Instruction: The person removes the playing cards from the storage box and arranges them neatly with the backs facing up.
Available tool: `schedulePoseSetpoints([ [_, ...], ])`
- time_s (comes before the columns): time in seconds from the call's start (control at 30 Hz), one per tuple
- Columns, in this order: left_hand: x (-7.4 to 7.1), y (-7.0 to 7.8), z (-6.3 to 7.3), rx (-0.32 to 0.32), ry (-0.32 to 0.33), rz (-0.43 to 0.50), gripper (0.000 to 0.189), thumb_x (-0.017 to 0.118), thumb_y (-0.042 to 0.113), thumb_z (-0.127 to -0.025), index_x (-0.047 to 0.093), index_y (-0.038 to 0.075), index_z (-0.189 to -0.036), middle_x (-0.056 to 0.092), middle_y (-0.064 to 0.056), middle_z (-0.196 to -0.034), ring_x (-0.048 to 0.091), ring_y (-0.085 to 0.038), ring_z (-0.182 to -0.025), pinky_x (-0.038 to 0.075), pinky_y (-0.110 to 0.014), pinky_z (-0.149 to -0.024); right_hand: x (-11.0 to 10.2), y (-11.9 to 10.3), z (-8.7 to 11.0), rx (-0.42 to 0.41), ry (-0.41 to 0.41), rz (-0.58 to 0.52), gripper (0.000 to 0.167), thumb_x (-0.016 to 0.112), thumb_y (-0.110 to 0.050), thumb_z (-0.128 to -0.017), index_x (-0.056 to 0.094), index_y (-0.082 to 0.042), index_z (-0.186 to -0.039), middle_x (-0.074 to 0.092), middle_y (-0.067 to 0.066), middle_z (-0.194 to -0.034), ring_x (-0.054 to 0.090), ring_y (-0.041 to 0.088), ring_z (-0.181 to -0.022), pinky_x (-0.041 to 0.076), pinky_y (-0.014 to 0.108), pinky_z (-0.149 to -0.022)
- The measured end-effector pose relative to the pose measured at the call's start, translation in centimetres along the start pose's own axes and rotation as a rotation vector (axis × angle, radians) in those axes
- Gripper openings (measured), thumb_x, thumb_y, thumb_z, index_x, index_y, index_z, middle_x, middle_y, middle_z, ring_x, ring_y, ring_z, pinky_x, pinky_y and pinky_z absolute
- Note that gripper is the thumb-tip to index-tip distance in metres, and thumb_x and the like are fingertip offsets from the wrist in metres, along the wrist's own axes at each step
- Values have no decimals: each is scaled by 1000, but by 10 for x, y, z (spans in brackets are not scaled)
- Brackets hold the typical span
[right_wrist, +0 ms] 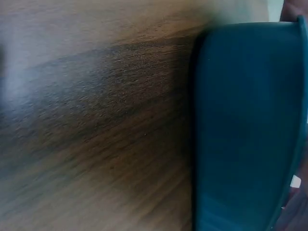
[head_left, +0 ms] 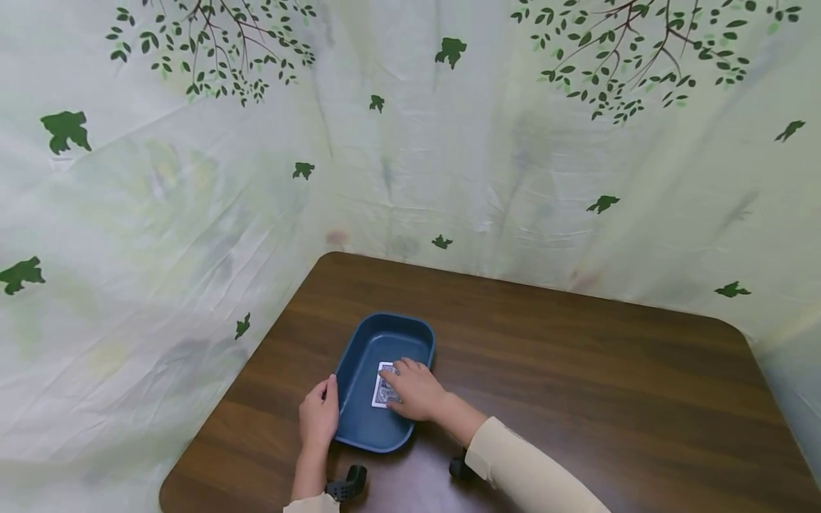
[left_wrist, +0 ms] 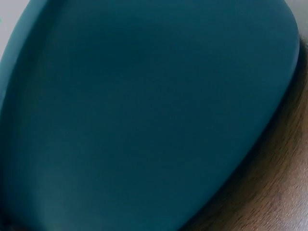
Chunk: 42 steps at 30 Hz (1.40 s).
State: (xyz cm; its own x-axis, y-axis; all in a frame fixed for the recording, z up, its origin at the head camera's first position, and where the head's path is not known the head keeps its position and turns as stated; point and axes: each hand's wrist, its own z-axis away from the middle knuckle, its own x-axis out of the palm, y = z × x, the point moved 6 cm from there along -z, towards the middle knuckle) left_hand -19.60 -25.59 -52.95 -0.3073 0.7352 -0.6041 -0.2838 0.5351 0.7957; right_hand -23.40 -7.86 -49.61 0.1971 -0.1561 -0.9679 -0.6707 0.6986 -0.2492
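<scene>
We can read no text, label, brand, number or sign in these 3 views; markings on the card (head_left: 383, 392) are too small.

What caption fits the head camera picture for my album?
Left grip at the side of a tray on a table, right grip partly over the card inside.
</scene>
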Motion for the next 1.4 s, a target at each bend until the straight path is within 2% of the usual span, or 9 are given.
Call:
schedulePoseSetpoints([
  [0.17, 0, 1, 0, 15, 30, 0, 56, 33, 41, -99, 56, -6, -120, 54, -27, -120, 50, -42, -110, 36, -55, -92, 10, 2, -12, 51, -49, 51, 61, 65, -42, -83, 46, -18, -136, 45, 14, -133, 39, 30, -124, 33, 44, -98],
  [0.3, -1, 1, -1, 13, 48, 2, 54, 35, 39, -98, 57, -6, -118, 55, -26, -119, 50, -42, -109, 36, -54, -92, 17, 5, -24, 90, -91, 92, 74, 67, -53, -76, 44, -20, -138, 45, 15, -133, 40, 31, -123, 36, 44, -96],
  [0.5, 0, -2, 2, -18, 21, 26, 56, 34, 40, -99, 54, -7, -122, 52, -27, -122, 49, -42, -111, 36, -55, -92, 26, 7, -34, 131, -173, 113, 84, 70, -57, -69, 41, -22, -139, 42, 16, -136, 38, 31, -124, 35, 45, -96],
  [0.7, 1, -3, 1, -13, 30, 30, 57, 35, 42, -98, 56, -5, -120, 55, -25, -120, 53, -40, -106, 39, -54, -90, 29, 9, -38, 137, -203, 122, 84, 72, -55, -69, 40, -24, -140, 39, 15, -139, 36, 32, -126, 34, 44, -97],
  [0.87, 2, -4, 1, -17, 29, 28, 59, 35, 44, -97, 55, -6, -122, 54, -26, -121, 52, -40, -106, 38, -55, -90, 31, 8, -39, 127, -200, 97, 80, 72, -52, -71, 41, -24, -139, 40, 14, -139, 37, 31, -126, 35, 43, -97],
  [1.1, 1, -2, 0, -6, 46, 23, 56, 35, 42, -98, 57, -5, -119, 56, -26, -116, 55, -38, -99, 41, -54, -87, 30, 4, -40, 101, -193, 72, 75, 72, -47, -74, 43, -21, -138, 43, 14, -135, 40, 30, -123, 37, 43, -96],
  [1.4, 2, -2, 0, -12, 34, 19, 58, 34, 43, -98, 55, -6, -121, 54, -26, -120, 52, -40, -106, 38, -55, -90, 32, 6, -40, 102, -197, 49, 74, 71, -45, -76, 42, -20, -138, 42, 16, -135, 38, 32, -124, 35, 45, -98],
])
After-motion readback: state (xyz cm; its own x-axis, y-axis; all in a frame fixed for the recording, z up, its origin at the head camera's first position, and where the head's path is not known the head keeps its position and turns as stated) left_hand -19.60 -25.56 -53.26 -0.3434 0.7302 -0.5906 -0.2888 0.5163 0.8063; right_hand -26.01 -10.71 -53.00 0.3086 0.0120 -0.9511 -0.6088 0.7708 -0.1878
